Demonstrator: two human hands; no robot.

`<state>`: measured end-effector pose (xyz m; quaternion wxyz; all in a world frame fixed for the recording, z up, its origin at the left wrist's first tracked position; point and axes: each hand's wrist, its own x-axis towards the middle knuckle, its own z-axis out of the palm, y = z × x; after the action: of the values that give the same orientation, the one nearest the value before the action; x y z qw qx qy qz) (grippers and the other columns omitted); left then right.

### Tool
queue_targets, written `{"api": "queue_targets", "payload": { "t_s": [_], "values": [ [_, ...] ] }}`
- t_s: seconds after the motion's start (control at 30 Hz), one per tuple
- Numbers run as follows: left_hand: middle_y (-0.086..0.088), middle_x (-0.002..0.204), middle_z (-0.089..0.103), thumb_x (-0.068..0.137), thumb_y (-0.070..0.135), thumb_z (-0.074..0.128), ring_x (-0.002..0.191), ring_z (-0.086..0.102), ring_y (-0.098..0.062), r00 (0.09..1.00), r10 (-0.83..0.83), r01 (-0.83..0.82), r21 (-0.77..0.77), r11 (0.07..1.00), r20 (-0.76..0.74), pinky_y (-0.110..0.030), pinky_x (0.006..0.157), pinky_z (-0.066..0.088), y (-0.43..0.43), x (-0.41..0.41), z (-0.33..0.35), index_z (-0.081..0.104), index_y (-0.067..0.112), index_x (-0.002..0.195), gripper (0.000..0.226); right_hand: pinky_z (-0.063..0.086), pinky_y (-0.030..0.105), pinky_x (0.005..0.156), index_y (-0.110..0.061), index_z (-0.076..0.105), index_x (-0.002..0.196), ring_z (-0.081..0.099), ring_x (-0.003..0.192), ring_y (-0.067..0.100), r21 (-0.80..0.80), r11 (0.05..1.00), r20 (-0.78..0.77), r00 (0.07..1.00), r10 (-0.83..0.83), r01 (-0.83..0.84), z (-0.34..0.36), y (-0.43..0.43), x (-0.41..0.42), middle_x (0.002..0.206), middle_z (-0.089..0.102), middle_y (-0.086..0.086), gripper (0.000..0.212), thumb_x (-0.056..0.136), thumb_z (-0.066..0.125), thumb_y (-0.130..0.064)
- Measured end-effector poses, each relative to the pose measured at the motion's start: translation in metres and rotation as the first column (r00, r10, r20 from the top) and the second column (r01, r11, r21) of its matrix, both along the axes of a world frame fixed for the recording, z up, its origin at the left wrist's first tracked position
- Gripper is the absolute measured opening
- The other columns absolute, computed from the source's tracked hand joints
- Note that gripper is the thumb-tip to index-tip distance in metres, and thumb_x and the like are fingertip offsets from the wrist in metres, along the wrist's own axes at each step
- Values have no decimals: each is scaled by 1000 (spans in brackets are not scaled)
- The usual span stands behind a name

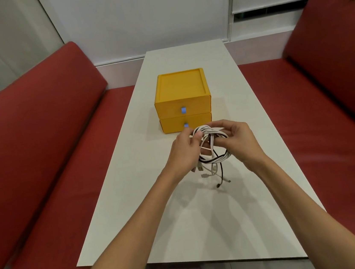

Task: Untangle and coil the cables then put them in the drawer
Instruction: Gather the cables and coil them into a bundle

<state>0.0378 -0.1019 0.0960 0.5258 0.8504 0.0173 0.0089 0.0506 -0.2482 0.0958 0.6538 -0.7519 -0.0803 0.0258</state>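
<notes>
In front of the drawers (183, 109), left grip (182, 150) and right grip (237, 141) pinch cables (208, 133) that look light and floppy, best held at the bunched loops.

Two hands (183, 153) (239, 143), two drawers (169, 110) (172, 125).

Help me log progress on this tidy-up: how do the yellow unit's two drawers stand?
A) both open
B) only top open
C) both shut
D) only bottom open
C: the top drawer and bottom drawer sit flush in the yellow drawer unit, while the left hand and right hand grip the cables.
</notes>
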Motion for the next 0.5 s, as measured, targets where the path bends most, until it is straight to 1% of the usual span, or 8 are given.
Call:
{"api": "queue_targets", "payload": {
  "t_s": [0.07, 0.13, 0.2, 0.27, 0.3, 0.37, 0.43, 0.5],
  "values": [
    [-7, 97, 70, 101, 33, 41, 81, 71, -18, 999, 30, -30, -21, 999, -17, -45, 72, 59, -4, 1, -2, 57, 15, 111, 27, 55, 33, 85, -22, 69, 107, 70, 86, 12, -51, 998, 49, 998, -34, 36, -5, 3, 1, 91, 74, -3, 39, 73, 74, -6],
    [-4, 94, 70, 101, 31, 41, 79, 70, -14, 997, 70, -73, -75, 995, -38, -38, 72, 58, -6, 1, -4, 58, 17, 107, 23, 52, 24, 73, -23, 62, 110, 63, 81, 6, -102, 988, 83, 991, -108, 116, -8, 6, 2, 90, 66, -7, 42, 73, 74, -8],
    [3, 83, 68, 101, 30, 42, 72, 68, -10, 993, 102, -109, -139, 984, -57, -36, 70, 57, -9, 0, -4, 59, 20, 102, 20, 46, 22, 66, -19, 54, 102, 57, 79, 7, -123, 962, 127, 965, -228, 243, -11, 9, 1, 89, 57, -8, 35, 74, 72, -9],
    [8, 75, 67, 101, 30, 42, 64, 67, -5, 991, 120, -130, -184, 974, -67, -34, 67, 57, -11, -1, -5, 60, 19, 101, 20, 42, 29, 66, -19, 47, 89, 52, 77, 14, -162, 922, 237, 921, -311, 353, -17, 14, -1, 88, 51, -3, 27, 75, 67, -8],
    [8, 73, 67, 101, 29, 42, 62, 67, -4, 989, 129, -140, -198, 970, -69, -34, 67, 57, -11, -1, -5, 60, 18, 102, 21, 43, 34, 68, -20, 47, 84, 51, 76, 15, -195, 900, 306, 896, -321, 389, -19, 16, -3, 88, 48, -2, 24, 75, 66, -8],
    [4, 78, 70, 101, 29, 43, 67, 69, -8, 987, 150, -160, -204, 966, -66, -37, 70, 58, -11, 0, -5, 61, 15, 106, 24, 47, 42, 70, -20, 52, 79, 52, 77, 19, -262, 844, 477, 823, -309, 469, -25, 17, -4, 89, 46, -2, 20, 75, 67, -7],
    [-2, 86, 73, 101, 31, 43, 75, 71, -14, 985, 166, -171, -187, 967, -44, -37, 73, 57, -10, 1, -6, 61, 13, 110, 27, 44, 41, 68, -17, 59, 76, 54, 75, 25, -338, 755, 618, 738, -271, 561, -29, 17, -5, 91, 50, 4, 15, 74, 71, -8],
    [-4, 92, 73, 100, 33, 43, 81, 71, -15, 983, 184, -183, -151, 971, -10, -36, 75, 56, -8, 3, -7, 60, 14, 111, 28, 37, 36, 72, -16, 64, 78, 55, 76, 27, -407, 690, 663, 713, -227, 598, -30, 18, -6, 98, 56, 9, 7, 75, 69, -13]
  ]
}}
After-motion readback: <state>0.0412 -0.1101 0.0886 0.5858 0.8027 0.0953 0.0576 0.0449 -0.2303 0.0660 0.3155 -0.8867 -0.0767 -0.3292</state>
